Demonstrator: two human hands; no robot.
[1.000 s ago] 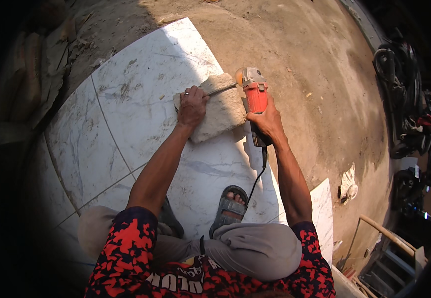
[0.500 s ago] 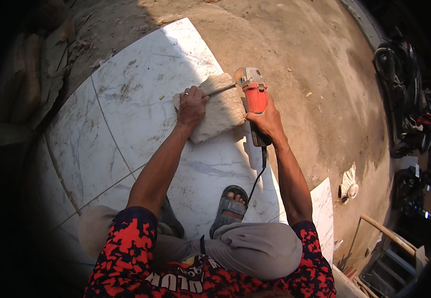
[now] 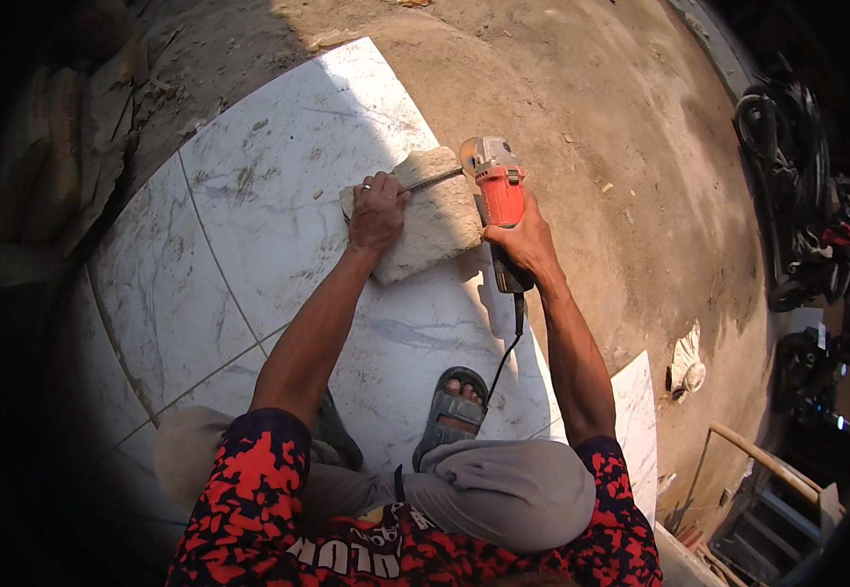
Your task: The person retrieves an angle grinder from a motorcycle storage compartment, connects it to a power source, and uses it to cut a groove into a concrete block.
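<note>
A rough, pale stone block [image 3: 435,223] lies on white marbled tiles. My left hand [image 3: 378,213], a ring on one finger, is closed around a thin metal rod [image 3: 437,179] and rests on the block's upper left. The rod runs across the stone, its far end at the disc [image 3: 469,155] of a red and black angle grinder [image 3: 501,201]. Whether rod and disc touch is hard to tell. Wrapped round the grinder's body, my right hand [image 3: 526,240] holds it upright in the picture beside the block's right edge.
A black power cord [image 3: 505,357] trails from the grinder past my sandalled foot [image 3: 457,406]. Dusty concrete floor [image 3: 640,186] lies to the right of the tile edge. Motorbikes [image 3: 797,186] stand at far right, with a wooden-handled tool [image 3: 762,455] and a crumpled white thing [image 3: 687,362] nearer.
The grinder's head has shifted very slightly left and down with my right hand. My left hand, the rod and the stone have barely moved.
</note>
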